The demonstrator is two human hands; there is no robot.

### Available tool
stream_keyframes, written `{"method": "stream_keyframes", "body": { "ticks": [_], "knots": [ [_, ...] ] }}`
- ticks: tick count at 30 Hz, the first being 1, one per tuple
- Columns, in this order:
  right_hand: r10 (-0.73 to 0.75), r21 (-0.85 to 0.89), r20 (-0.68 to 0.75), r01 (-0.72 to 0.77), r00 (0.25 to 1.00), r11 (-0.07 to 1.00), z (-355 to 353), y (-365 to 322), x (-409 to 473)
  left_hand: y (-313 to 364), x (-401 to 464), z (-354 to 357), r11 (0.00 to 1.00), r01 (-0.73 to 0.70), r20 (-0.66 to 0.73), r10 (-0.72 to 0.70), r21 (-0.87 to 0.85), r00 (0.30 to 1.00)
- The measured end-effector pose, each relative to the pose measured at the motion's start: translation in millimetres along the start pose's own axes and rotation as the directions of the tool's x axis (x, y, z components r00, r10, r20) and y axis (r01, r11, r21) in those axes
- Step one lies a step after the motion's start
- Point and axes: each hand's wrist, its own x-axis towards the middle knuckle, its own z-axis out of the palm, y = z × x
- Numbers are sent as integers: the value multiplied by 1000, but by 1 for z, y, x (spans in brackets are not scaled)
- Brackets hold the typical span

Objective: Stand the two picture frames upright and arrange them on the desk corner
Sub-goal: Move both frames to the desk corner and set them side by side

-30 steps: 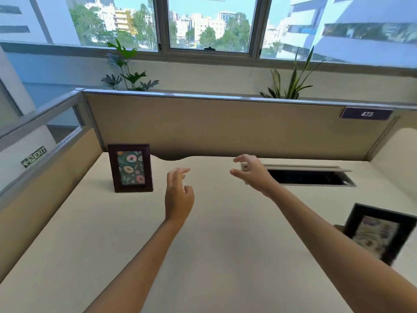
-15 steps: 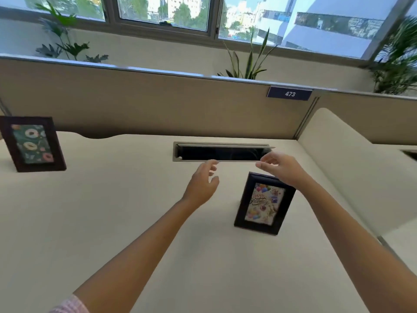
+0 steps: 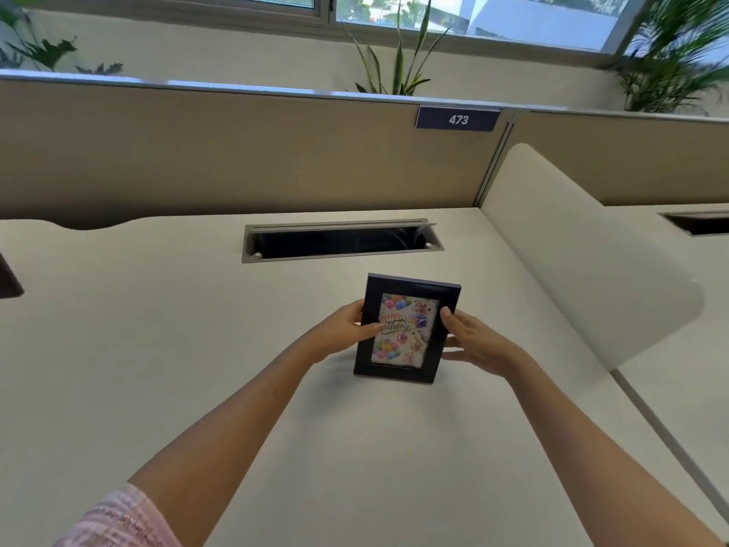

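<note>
A black picture frame (image 3: 406,369) with a colourful birthday card stands upright near the middle of the cream desk (image 3: 157,349). My left hand (image 3: 343,329) grips its left edge, thumb across the glass. My right hand (image 3: 473,341) holds its right edge, fingers behind. Only a dark corner of the second frame (image 3: 8,280) shows at the far left edge of the view.
A cable slot (image 3: 341,240) with a raised lid lies just behind the frame. A tan partition (image 3: 236,152) with a "473" label (image 3: 457,119) backs the desk. A rounded cream divider (image 3: 584,250) bounds the right side. Plants stand behind the partition.
Both hands moved in and took hold of the birthday frame's sides. My view turned right, so the doughnut frame slid almost out at the left.
</note>
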Motion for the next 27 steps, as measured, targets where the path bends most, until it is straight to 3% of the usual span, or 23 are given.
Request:
{"method": "stream_keyframes", "body": {
  "ticks": [5,11,19,27],
  "knots": [
    [-16,136,-4,16,1000,991,16,6,9,2,4,5,993,35,22,-32,-109,999],
    [-43,133,-19,46,999,990,33,-8,20,0,-6,-13,989,55,-26,-59,-134,998],
    [-161,145,-12,161,987,976,97,-57,54,-10,-41,-78,985,-19,-228,-20,-170,974],
    [-243,176,49,232,969,957,223,-117,102,-59,-102,-192,984,-85,-461,4,-156,888]
  ]
}}
